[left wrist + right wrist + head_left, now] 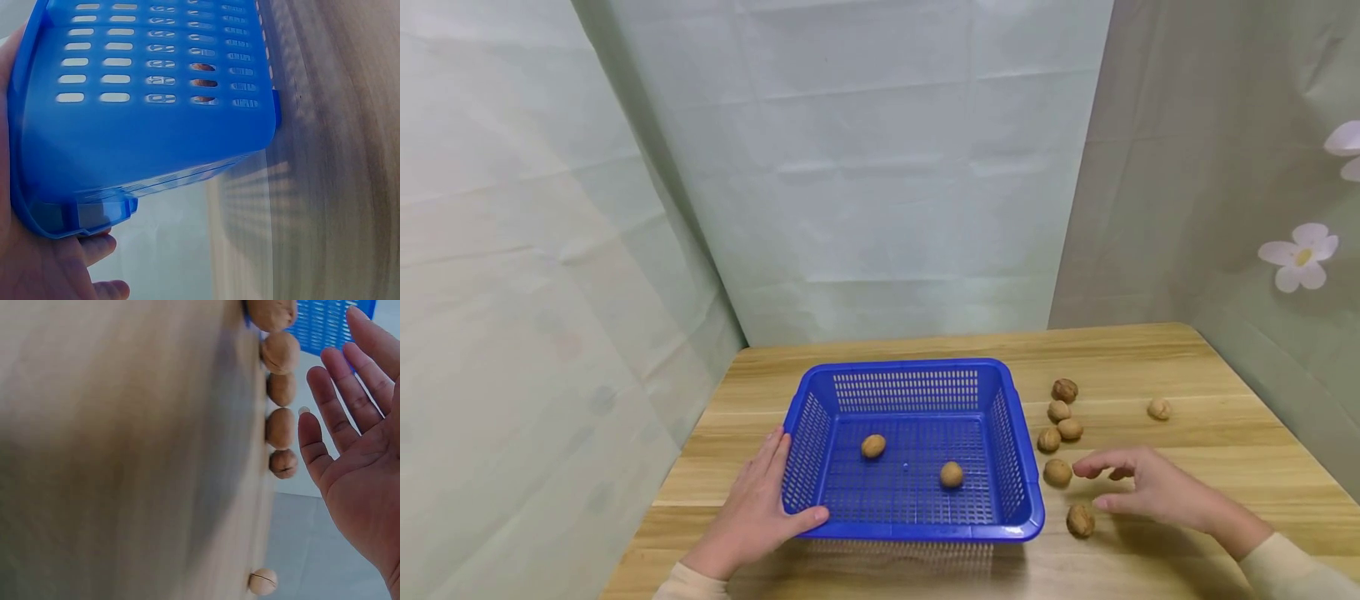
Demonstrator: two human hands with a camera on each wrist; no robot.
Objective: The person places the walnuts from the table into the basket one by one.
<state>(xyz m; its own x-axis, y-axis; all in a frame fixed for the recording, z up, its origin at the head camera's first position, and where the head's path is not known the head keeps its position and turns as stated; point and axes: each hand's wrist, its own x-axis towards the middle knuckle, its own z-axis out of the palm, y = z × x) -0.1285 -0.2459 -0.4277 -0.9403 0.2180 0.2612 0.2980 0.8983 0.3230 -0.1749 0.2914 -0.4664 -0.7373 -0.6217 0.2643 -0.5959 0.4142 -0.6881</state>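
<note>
A blue plastic basket (910, 531) with slotted walls stands on the table, holding one walnut (873, 446) at its left and another walnut (951, 475) right of centre. My left hand (756, 508) rests on the basket's left front corner, thumb over the rim; the left wrist view shows the palm side against the rim (19, 144). My right hand (1138, 487) hovers right of the basket, fingers extended and holding nothing. Nearest to it are a walnut (1057, 473) by its fingertips and a darker walnut (1080, 521) below the thumb. In the right wrist view its palm (362, 469) faces the camera.
Several more walnuts (1070, 429) lie in a loose column along the basket's right side. A lone pale walnut (1159, 408) sits farther right on the wooden table (1210, 375). Hanging cloth (895, 208) surrounds the table at the back and sides.
</note>
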